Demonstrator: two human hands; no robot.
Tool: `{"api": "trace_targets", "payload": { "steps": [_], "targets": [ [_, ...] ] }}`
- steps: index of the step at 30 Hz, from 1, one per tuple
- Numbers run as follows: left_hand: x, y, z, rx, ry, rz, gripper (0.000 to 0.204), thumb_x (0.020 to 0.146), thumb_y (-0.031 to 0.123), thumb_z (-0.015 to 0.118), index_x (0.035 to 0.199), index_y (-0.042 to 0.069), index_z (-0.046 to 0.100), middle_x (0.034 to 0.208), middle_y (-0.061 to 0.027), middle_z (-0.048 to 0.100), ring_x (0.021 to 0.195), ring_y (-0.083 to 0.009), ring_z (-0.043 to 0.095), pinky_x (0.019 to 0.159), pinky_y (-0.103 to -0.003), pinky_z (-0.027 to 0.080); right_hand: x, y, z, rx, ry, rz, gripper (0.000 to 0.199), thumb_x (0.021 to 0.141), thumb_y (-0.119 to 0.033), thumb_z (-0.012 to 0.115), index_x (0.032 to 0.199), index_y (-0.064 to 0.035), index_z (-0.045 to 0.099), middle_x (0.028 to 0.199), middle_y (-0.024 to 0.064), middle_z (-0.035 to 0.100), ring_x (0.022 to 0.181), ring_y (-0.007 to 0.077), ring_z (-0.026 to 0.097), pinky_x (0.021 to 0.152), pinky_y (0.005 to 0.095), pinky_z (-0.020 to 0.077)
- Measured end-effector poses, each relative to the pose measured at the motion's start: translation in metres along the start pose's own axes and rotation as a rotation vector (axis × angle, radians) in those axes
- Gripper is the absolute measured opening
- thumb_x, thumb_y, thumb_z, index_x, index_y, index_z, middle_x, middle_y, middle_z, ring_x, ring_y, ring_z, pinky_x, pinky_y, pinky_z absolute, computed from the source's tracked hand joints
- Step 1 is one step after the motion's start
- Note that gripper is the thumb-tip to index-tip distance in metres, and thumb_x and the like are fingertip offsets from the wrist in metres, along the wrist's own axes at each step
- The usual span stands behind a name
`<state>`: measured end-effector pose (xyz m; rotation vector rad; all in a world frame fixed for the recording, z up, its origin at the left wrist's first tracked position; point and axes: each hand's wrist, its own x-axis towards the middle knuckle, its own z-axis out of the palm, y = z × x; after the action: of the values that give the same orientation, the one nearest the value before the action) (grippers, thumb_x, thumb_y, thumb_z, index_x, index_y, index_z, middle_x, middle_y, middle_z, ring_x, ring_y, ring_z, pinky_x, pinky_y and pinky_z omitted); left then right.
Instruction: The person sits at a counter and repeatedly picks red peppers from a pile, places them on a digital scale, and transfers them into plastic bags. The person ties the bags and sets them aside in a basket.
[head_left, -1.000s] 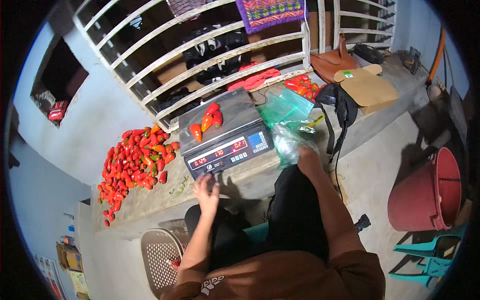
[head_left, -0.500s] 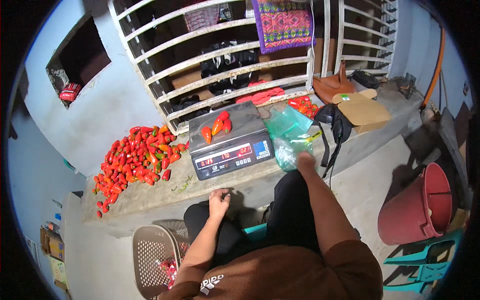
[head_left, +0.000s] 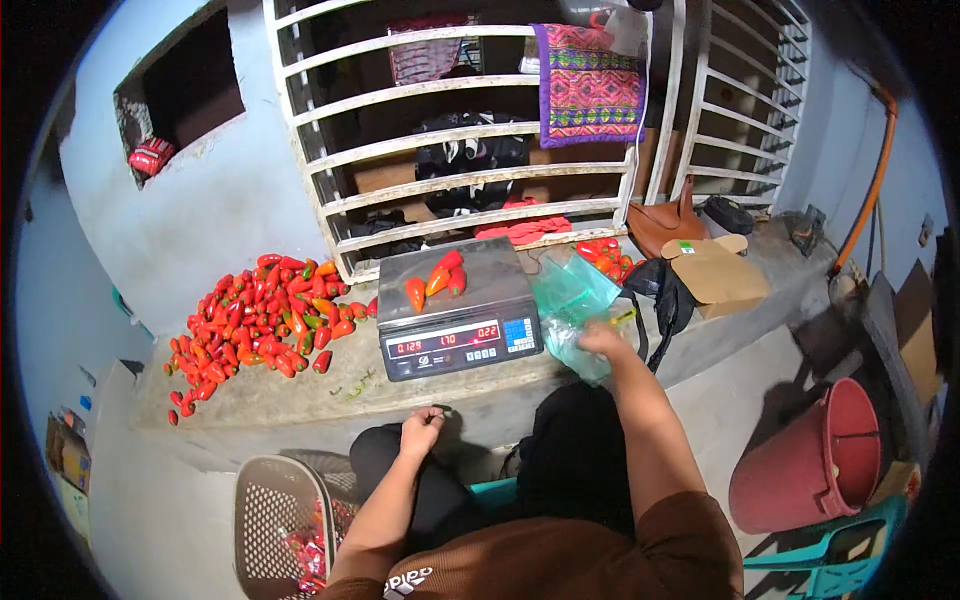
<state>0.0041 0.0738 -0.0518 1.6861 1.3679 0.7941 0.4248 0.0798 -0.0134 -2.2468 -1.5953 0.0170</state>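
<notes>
Four red and orange peppers [head_left: 437, 281] on the pan of the digital scale [head_left: 458, 352], middle of the frame, same arrangement as a second ago from what I can see on my remote feed. The lit digits have shifted a hair, but nobody seems to have added or taken a pepper, so I'd call the load basically the same.

What did change is mostly the left hand [head_left: 422, 432]. It was up by the front edge of the scale with fingers spread, and now it's dropped back over the left knee, lower middle of the frame. Its fingers look curled in, but I can't tell whether that grip is fully closed or pinching anything small. The right hand [head_left: 606, 342] is blurred, still at the plastic bags [head_left: 575, 290] just right of the scale. It's touching them, though how tight that grip is I can't tell.

My read: the pan is being left alone and the action has moved to the bag side. The big pepper pile [head_left: 255, 315] sits on the bench [head_left: 300, 402] left of the scale, out of contact with both hands. View has tipped too, so more barred window [head_left: 420, 170] shows up top.
</notes>
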Motion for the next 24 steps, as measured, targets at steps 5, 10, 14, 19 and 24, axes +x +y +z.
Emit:
{"api": "trace_targets", "payload": {
  "steps": [5, 10, 14, 19, 24],
  "targets": [
    [-0.003, -0.004, 0.000, 0.034, -0.013, -0.022, 0.024, 0.072, 0.021, 0.058, 0.088, 0.004, 0.062, 0.082, -0.0127, 0.063, 0.078, -0.0224, 0.060, 0.073, -0.030, 0.045, 0.056, -0.037, -0.071, -0.218, -0.059, 0.038, 0.032, 0.071, -0.024, 0.059, 0.095, -0.0031, 0.057, 0.101, 0.0183, 0.057, 0.091, 0.0329, 0.056, 0.083, 0.0390, 0.0411],
    [0.002, -0.012, -0.001, -0.052, -0.033, -0.066, 0.020, 0.073, 0.019, 0.057, 0.086, 0.004, 0.062, 0.076, -0.0097, 0.063, 0.072, -0.0176, 0.059, 0.068, -0.028, 0.045, 0.076, -0.066, -0.105, 0.312, 0.240, -0.063, 0.034, 0.077, -0.031, 0.055, 0.099, -0.0038, 0.057, 0.098, 0.0192, 0.058, 0.091, 0.0331, 0.055, 0.081, 0.0371, 0.0417],
    [0.003, -0.014, -0.003, -0.109, -0.035, -0.100, 0.020, 0.074, 0.018, 0.056, 0.086, 0.004, 0.062, 0.074, -0.0074, 0.062, 0.067, -0.0131, 0.057, 0.065, -0.026, 0.044, 0.061, -0.056, -0.076, 0.147, -0.038, 0.007, 0.035, 0.079, -0.024, 0.053, 0.105, -0.0015, 0.051, 0.100, 0.0172, 0.055, 0.095, 0.0319, 0.051, 0.085, 0.0382, 0.0386],
    [-0.006, -0.011, -0.013, -0.087, -0.021, -0.138, 0.021, 0.075, 0.020, 0.056, 0.087, 0.004, 0.062, 0.076, -0.0077, 0.062, 0.070, -0.0137, 0.057, 0.067, -0.026, 0.044, 0.023, -0.040, -0.028, 0.310, 0.928, 0.396, 0.028, 0.068, -0.004, 0.051, 0.096, -0.0018, 0.051, 0.101, 0.0240, 0.046, 0.099, 0.0357, 0.042, 0.084, 0.0406, 0.0352],
    [0.003, -0.013, -0.004, -0.121, -0.080, -0.147, 0.020, 0.076, 0.019, 0.056, 0.088, 0.003, 0.061, 0.076, -0.0061, 0.062, 0.072, -0.0122, 0.056, 0.069, -0.025, 0.043, -0.013, 0.023, 0.003, 0.231, 0.884, 0.375, 0.026, 0.066, 0.003, 0.045, 0.090, -0.0027, 0.054, 0.088, 0.0184, 0.052, 0.087, 0.0329, 0.049, 0.078, 0.0395, 0.0382]
  ]
}}
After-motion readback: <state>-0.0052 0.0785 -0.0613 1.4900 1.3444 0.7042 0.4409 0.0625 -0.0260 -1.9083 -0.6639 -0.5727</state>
